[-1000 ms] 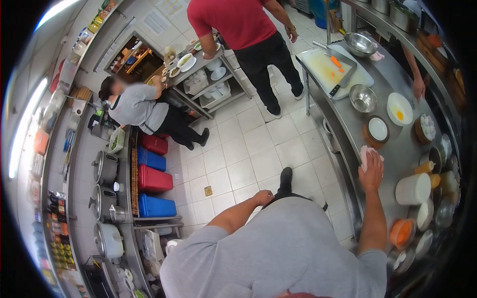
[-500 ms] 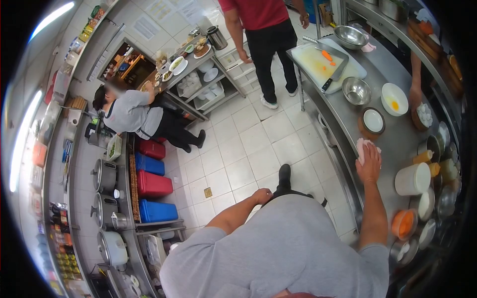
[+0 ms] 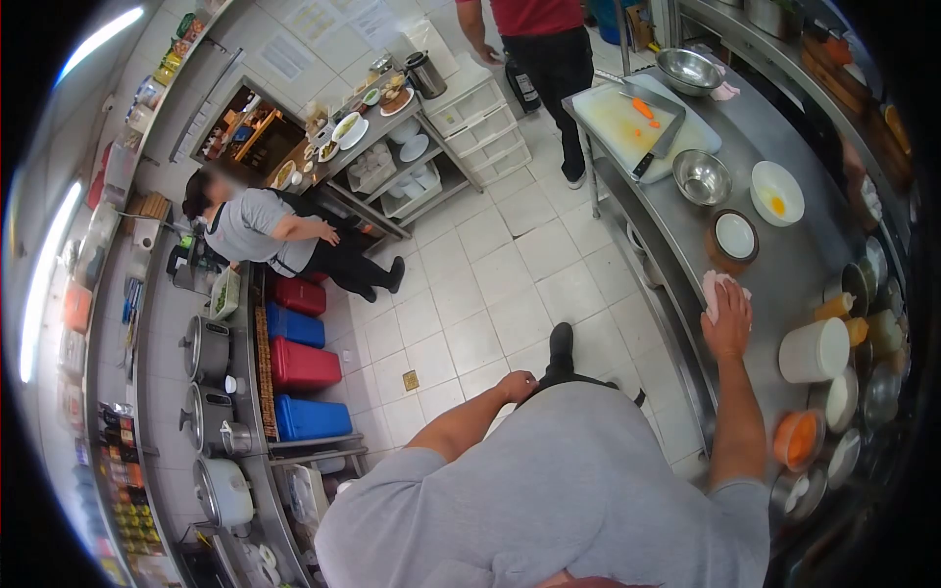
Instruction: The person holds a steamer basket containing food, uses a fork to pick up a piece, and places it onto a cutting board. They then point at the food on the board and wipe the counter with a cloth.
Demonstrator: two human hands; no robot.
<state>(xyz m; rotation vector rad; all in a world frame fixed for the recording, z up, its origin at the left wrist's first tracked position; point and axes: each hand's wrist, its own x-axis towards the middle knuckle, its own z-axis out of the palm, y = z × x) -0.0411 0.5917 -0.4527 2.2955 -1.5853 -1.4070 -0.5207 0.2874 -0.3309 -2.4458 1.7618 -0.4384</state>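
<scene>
My right hand [image 3: 727, 325] lies on the steel counter [image 3: 745, 431] with a pink cloth [image 3: 716, 294] bunched under its fingers. Just beyond it is a brown round holder with a white dish [image 3: 735, 235] in it. A white bowl [image 3: 777, 194] farther on holds a raw egg yolk. My left hand [image 3: 517, 386] rests low by my hip; how its fingers are set does not show clearly. Up the counter, a large knife [image 3: 660, 142] and carrot pieces [image 3: 642, 109] lie on a white cutting board [image 3: 608, 118], beside a steel bowl [image 3: 703, 177].
A co-worker in grey [image 3: 255, 230] stands at the left counter; another in red [image 3: 539, 20] stands at the far end. Right of my hand are a white tub [image 3: 814, 351] and an orange-filled container [image 3: 798, 439]. Coloured bins [image 3: 304, 363] line the left side.
My hands stay where they were. The bowl of eggs and the hand at it have left the counter's right side. The red-shirted person shifted; the grey-shirted person's arm came away from the plates.
</scene>
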